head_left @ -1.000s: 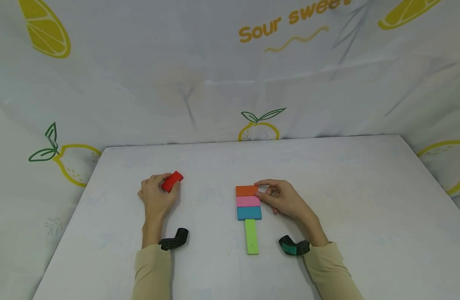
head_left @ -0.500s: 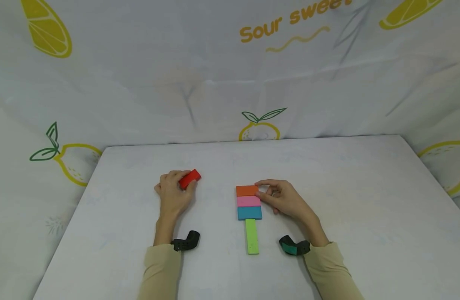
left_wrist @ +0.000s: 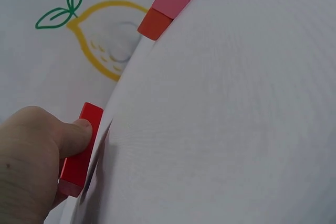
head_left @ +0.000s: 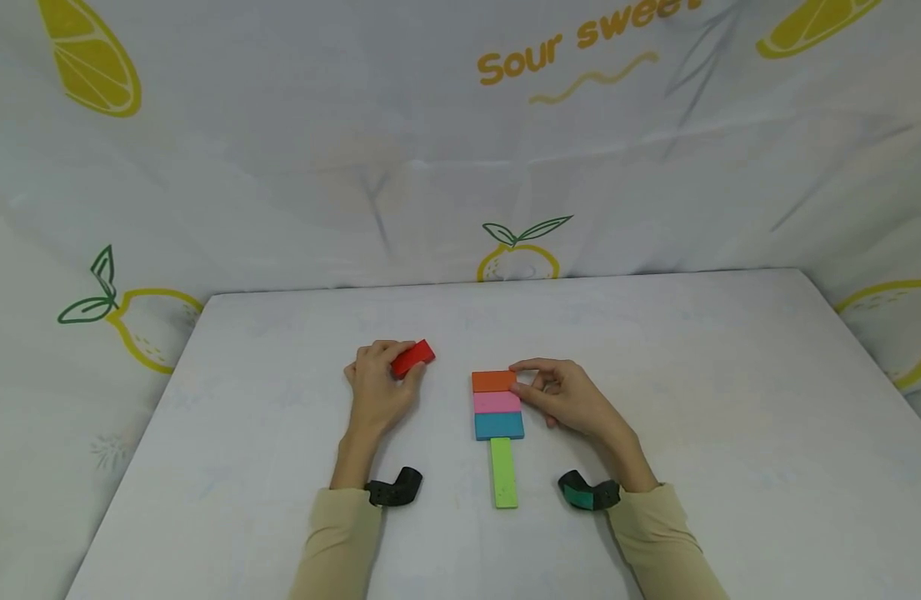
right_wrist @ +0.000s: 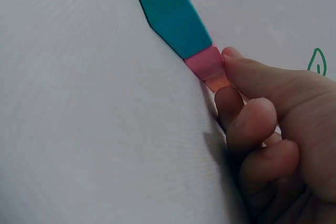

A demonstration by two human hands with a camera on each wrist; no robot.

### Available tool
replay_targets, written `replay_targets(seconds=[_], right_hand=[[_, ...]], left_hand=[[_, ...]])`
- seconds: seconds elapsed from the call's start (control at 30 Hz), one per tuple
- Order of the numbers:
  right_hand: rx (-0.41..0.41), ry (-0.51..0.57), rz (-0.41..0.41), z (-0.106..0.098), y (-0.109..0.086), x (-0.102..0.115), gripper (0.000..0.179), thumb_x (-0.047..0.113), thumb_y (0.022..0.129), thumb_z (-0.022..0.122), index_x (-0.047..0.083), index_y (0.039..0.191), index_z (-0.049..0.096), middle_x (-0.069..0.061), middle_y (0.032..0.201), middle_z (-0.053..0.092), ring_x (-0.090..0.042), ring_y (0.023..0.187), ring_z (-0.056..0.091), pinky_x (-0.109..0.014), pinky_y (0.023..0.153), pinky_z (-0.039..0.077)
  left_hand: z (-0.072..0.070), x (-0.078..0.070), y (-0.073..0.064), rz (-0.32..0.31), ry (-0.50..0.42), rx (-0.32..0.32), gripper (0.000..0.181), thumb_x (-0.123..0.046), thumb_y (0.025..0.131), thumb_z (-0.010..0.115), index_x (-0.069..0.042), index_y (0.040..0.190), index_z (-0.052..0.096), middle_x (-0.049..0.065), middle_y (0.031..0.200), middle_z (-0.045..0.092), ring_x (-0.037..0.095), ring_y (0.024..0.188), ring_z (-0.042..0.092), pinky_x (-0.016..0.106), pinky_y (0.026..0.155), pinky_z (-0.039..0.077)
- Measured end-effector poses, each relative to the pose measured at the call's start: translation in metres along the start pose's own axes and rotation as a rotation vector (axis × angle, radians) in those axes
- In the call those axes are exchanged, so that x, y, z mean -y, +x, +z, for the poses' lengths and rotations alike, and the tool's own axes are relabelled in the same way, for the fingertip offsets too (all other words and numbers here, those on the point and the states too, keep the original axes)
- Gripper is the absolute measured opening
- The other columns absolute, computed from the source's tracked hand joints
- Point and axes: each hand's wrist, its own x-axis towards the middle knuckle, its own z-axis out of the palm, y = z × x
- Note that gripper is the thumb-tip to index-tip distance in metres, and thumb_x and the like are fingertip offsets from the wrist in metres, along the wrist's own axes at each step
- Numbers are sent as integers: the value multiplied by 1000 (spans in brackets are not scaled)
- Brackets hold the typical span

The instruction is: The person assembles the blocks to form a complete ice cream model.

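My left hand (head_left: 379, 393) pinches a red block (head_left: 412, 358) between thumb and fingers, left of a row of coloured blocks. In the left wrist view the thumb presses on the face of the red block (left_wrist: 84, 148). My right hand (head_left: 573, 402) pinches the right end of the orange block (head_left: 492, 382), at the far end of the row. Below it lie a pink block (head_left: 496, 402) and a blue block (head_left: 499, 427), edge to edge. A green block (head_left: 503, 473) stands lengthwise under the blue one, like a stem.
The blocks lie on a white-covered table (head_left: 693, 375). Behind it hangs a white cloth (head_left: 317, 192) with lemon prints and lettering. A black wrist camera (head_left: 397, 487) sits at my left wrist, another camera (head_left: 589, 492) at my right.
My left hand has moved right with the red block, bringing it closer to the row. The right hand and the other blocks have stayed in place.
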Motion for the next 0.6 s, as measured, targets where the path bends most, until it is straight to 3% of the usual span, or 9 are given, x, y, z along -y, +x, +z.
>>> replay_targets(seconds=[0.3, 0.6], right_hand=[[1, -3, 11, 0, 0, 0, 36, 20, 95, 72, 5, 128, 67, -6, 68, 60, -12, 43, 49, -22, 47, 35], [-2, 5, 24, 0, 0, 0, 37, 20, 95, 73, 5, 128, 67, -7, 67, 59, -13, 43, 49, -22, 45, 33]], left_hand=[[6, -6, -2, 21, 8, 40, 32, -16, 88, 75, -6, 119, 74, 16, 115, 69, 35, 112, 56, 54, 98, 30], [16, -13, -1, 104, 52, 80, 32, -19, 88, 76, -7, 118, 75, 14, 116, 71, 33, 112, 59, 51, 92, 33]])
